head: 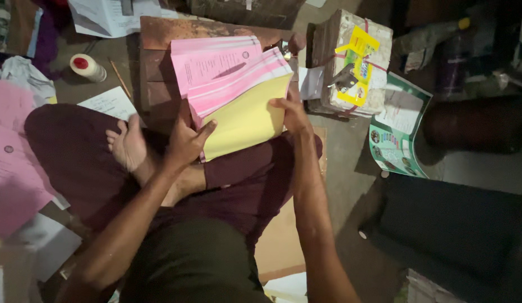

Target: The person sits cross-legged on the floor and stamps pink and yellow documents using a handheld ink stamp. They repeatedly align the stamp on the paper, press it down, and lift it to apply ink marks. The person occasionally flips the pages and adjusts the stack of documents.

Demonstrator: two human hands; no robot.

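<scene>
Dim, cluttered floor surrounds a person sitting cross-legged before a worn wooden block (160, 62). A thick stack of pink and yellow sheets (238, 92) stands tilted on its edge against that block, above the lap. The left hand (187, 141) is closed on the stack's lower left corner, thumb over the yellow face; the right hand (294, 115) grips its right edge. Such a loose pad looks fairly heavy yet floppy, apt to fan or slide, so opposite edges seem the safest hold. A tape roll (87, 67) and a tied paper bundle (353, 62) lie nearby.
</scene>
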